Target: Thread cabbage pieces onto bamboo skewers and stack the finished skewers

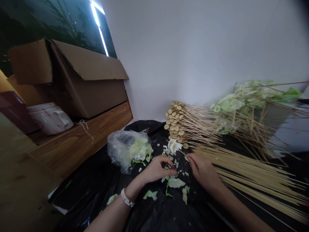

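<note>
Above black plastic, the right hand (201,169) grips a thin wooden skewer (182,153).

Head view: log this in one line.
left hand: curled near leaf scraps; right hand: holds skewer, leaf piece at tip; plastic bag: leaves inside
</note>
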Demonstrator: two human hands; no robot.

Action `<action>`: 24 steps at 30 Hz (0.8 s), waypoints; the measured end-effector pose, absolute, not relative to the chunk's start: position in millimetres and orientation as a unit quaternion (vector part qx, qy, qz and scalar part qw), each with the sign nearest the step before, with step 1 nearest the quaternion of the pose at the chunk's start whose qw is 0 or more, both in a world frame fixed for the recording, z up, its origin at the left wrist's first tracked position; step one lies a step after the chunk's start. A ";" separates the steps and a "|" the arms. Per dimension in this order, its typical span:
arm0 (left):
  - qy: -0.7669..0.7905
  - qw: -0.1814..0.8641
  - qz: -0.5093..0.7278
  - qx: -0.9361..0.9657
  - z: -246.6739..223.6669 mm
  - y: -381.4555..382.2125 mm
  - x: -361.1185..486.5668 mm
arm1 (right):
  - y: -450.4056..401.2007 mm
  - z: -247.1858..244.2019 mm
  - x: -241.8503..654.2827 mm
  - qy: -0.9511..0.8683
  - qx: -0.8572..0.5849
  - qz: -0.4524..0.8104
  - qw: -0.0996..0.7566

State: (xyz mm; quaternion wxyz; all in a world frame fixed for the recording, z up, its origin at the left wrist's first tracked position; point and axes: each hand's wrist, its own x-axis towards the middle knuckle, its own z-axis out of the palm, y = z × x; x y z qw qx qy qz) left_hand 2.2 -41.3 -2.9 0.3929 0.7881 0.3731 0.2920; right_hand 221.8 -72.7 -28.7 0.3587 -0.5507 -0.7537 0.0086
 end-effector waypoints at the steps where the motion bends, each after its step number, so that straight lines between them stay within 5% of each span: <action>1: 0.364 0.366 0.267 0.814 -1.4 -43.3 2.0 | -72.9 -28.8 221.5 -0.754 -0.552 0.006 0.356; 11: 0.321 0.285 0.195 0.882 3.4 -48.7 2.1 | -74.1 -27.2 219.9 -0.748 -0.556 -0.005 0.363; 24: 0.513 0.227 0.461 0.687 -6.7 -20.3 -11.4 | -77.9 -22.7 218.2 -0.758 -0.534 0.038 0.372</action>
